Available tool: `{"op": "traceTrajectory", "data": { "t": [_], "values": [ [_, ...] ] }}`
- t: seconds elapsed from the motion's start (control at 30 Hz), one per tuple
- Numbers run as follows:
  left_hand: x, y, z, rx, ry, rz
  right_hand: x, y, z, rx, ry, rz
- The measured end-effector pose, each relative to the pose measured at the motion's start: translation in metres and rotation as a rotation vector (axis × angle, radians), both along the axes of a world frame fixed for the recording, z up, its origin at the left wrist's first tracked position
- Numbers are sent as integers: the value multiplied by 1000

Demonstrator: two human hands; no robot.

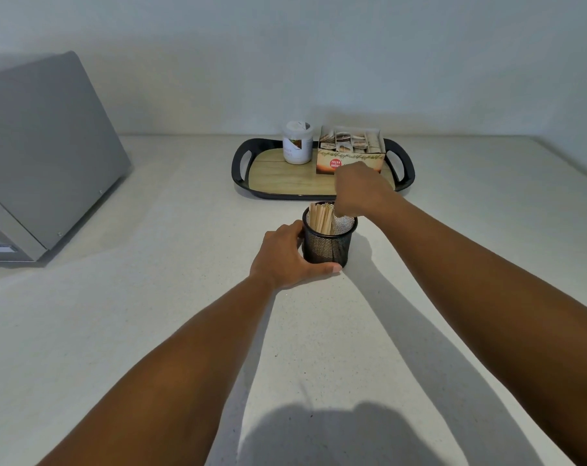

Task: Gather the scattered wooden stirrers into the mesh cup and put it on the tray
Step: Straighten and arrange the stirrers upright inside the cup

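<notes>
Black round mesh cup (329,242) stands on the pale speckled counter (150,314), just in front of the black tray with a wood-look floor (278,176). Flat wooden stirrers (320,218) stand inside the cup. Left hand (285,255) wraps around the cup's side. Right hand (356,193) hangs over the cup's rim with fingers curled down; I cannot tell if it holds anything.

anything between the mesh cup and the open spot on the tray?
Nothing visible. The mesh cup stands on the counter just short of the tray. The tray's near-left wood surface is bare; the white jar and sachet box sit along its far side.
</notes>
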State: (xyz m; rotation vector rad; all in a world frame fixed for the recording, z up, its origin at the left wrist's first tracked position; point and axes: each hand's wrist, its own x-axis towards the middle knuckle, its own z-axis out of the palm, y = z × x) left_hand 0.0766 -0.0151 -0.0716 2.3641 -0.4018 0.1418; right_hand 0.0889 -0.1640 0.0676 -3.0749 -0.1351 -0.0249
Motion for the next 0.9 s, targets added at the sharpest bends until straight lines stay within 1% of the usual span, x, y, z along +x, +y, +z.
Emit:
{"op": "traceTrajectory", "data": {
  "t": [0.1, 0.2, 0.27, 0.57, 0.67, 0.8, 0.9],
  "values": [
    [0, 0, 1, -11, -4, -5, -3, 4, 1, 3, 47, 4],
    [0, -1, 1, -19, 10, -5, -2, 8, -2, 76, 142, -9],
    [0, -1, 0, -24, 10, -7, -2, 10, -4, 122, 172, -11],
    [0, 0, -1, -46, 10, -18, -2, 14, -22, 297, 98, 21],
    [1, 0, -1, -46, 12, -17, -2, 13, -19, 267, 110, 34],
    [1, 0, -1, -45, 6, -24, -1, 10, -11, 159, 92, 53],
    [1, 0, -1, -49, 10, -25, 1, 8, -4, 115, 106, 66]
  ]
}}
